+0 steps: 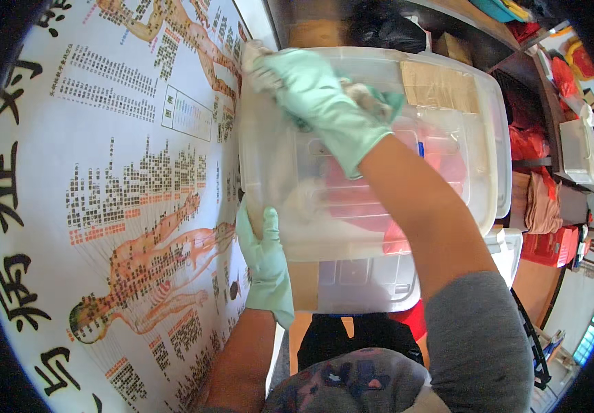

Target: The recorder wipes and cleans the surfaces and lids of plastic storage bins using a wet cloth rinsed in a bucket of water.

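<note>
My right hand [317, 98], in a pale green rubber glove, is shut on a crumpled cloth [260, 62] at the far left corner of a translucent plastic storage box's lid [348, 217]. More of a green and beige cloth [372, 100] shows beside that wrist. My left hand [266, 258], in a matching glove, rests against the near left edge of the lid with its thumb and fingers apart. Pink and red things show blurred through the lid. A strip of brown tape or cardboard [440, 86] lies on its far right part.
A wall chart [121, 206] with body figures and writing runs close along the left. Under the top box, another translucent box [369, 286] juts out towards me. Beyond it are a black plastic bag [390, 31] and dark shelves. A red basket [550, 247] stands at the right.
</note>
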Action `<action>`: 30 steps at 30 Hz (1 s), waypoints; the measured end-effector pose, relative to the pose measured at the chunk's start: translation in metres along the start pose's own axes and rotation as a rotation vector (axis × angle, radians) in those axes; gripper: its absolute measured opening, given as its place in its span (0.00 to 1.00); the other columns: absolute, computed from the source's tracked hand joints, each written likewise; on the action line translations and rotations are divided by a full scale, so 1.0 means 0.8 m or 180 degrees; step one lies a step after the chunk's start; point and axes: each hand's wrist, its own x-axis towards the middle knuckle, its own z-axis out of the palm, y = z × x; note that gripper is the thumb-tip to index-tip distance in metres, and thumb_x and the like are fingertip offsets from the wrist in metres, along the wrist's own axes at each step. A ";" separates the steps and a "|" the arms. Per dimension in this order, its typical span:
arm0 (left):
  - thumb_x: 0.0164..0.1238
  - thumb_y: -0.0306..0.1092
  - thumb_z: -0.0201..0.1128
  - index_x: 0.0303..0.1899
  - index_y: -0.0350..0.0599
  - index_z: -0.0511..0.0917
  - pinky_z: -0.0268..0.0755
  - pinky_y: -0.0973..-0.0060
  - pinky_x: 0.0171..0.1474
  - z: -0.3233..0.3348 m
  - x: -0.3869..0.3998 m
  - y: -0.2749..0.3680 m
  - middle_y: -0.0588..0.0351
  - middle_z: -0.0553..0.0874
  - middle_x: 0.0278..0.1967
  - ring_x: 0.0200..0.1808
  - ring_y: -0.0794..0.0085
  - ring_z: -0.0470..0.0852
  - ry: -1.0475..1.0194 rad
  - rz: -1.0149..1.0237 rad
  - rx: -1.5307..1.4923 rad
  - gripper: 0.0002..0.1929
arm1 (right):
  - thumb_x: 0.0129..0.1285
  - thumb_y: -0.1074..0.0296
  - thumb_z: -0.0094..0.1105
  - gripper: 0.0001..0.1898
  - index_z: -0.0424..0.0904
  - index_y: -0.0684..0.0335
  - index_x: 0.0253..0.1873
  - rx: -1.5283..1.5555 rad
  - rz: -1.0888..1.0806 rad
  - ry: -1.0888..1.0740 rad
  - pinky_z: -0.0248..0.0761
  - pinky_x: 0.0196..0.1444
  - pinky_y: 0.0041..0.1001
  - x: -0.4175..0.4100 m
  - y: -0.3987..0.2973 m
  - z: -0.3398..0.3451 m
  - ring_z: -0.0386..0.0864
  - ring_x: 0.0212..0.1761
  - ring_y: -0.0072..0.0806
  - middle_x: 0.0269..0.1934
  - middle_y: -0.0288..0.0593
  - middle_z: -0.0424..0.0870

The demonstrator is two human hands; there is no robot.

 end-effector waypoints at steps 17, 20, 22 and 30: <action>0.87 0.48 0.52 0.73 0.33 0.69 0.66 0.63 0.72 -0.003 0.006 -0.040 0.44 0.78 0.67 0.66 0.58 0.77 0.0386 0.0841 0.0336 0.28 | 0.68 0.65 0.62 0.16 0.82 0.52 0.60 0.1403 -0.0511 -0.0170 0.80 0.54 0.43 -0.153 -0.116 0.017 0.86 0.51 0.49 0.48 0.46 0.88; 0.88 0.50 0.50 0.73 0.32 0.68 0.67 0.62 0.72 -0.033 0.011 -0.100 0.43 0.76 0.67 0.66 0.57 0.77 0.0824 0.0863 0.0295 0.29 | 0.66 0.68 0.62 0.14 0.82 0.56 0.56 0.0860 -0.0378 -0.1634 0.81 0.50 0.43 -0.196 -0.177 -0.037 0.86 0.48 0.48 0.46 0.44 0.87; 0.87 0.49 0.52 0.73 0.32 0.66 0.67 0.64 0.72 -0.009 0.006 -0.050 0.42 0.75 0.68 0.68 0.59 0.75 0.0414 0.0212 -0.1255 0.29 | 0.62 0.70 0.64 0.14 0.82 0.54 0.53 0.1607 0.0357 -0.1949 0.80 0.51 0.43 -0.226 -0.163 -0.030 0.86 0.49 0.45 0.45 0.43 0.87; 0.83 0.41 0.60 0.76 0.33 0.65 0.65 0.63 0.75 0.014 0.006 0.010 0.39 0.74 0.72 0.73 0.56 0.73 0.0484 0.0064 0.0178 0.30 | 0.56 0.72 0.70 0.24 0.86 0.52 0.60 0.0556 -0.0081 -0.0117 0.79 0.61 0.36 -0.333 -0.011 -0.155 0.83 0.61 0.41 0.54 0.41 0.87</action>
